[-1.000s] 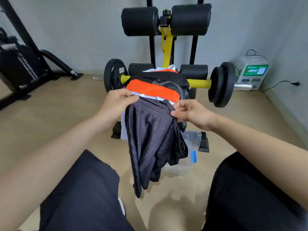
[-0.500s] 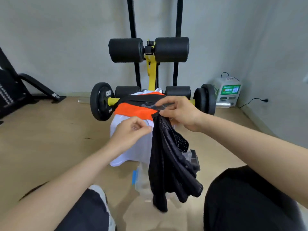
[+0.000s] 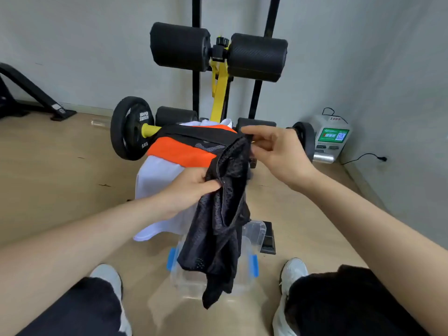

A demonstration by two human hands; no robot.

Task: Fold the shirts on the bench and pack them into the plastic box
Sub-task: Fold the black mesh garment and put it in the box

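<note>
A black mesh shirt (image 3: 225,219) hangs in front of me, bunched and dangling over the clear plastic box (image 3: 253,241) with blue latches on the floor. My left hand (image 3: 191,190) grips the shirt's edge at mid height. My right hand (image 3: 274,151) pinches its upper edge, higher and to the right. Behind the hands, the bench carries an orange and black shirt (image 3: 179,151) lying on a white shirt (image 3: 157,175) that drapes down the bench's front. Most of the box's inside is hidden by the hanging shirt.
The bench's black foam rollers (image 3: 218,52) and yellow post rise behind. A 5 kg weight plate (image 3: 131,128) sits left, another plate (image 3: 304,141) right. A white device (image 3: 332,137) with a cable stands by the right wall. My knees and white shoes (image 3: 291,275) flank the box.
The black shirt has been lifted a little and shifted right above the box. My left hand now grips its edge lower down, and my right hand has moved up and to the right.
</note>
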